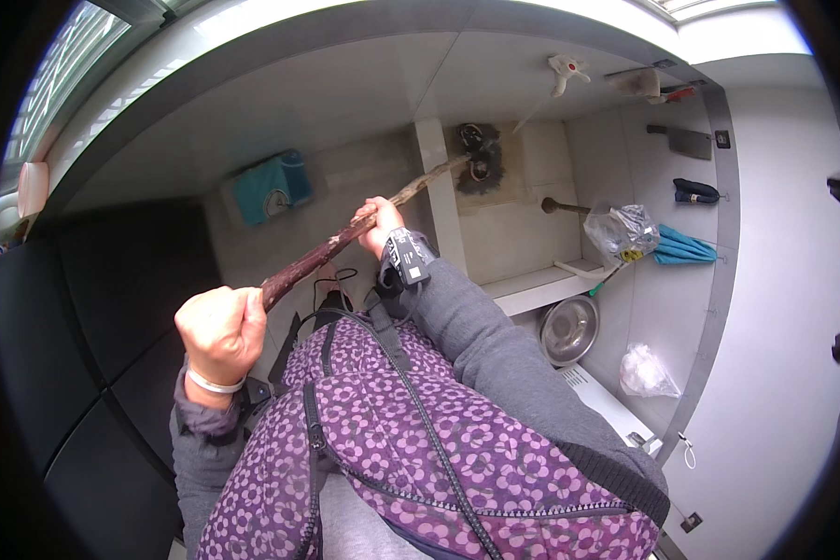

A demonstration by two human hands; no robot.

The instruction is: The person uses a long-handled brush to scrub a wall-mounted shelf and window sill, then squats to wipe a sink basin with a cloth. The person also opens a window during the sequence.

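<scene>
A long wooden stick runs slantwise before me, dark reddish at its near end and paler towards its far end. My left hand is closed in a fist on the thick near end. Farther along, my right hand grips the stick around its middle. The stick's far tip reaches past a low white ledge to a dark-stained patch of tiled floor. Dark, partly ring-shaped fittings lie in that patch; whether the tip touches them I cannot tell.
Dark cabinet-like panels stand at left, near a teal box. On the right wall hang a cleaver, a folded blue umbrella and plastic bags. Below are a metal basin and a white appliance. A tap projects above.
</scene>
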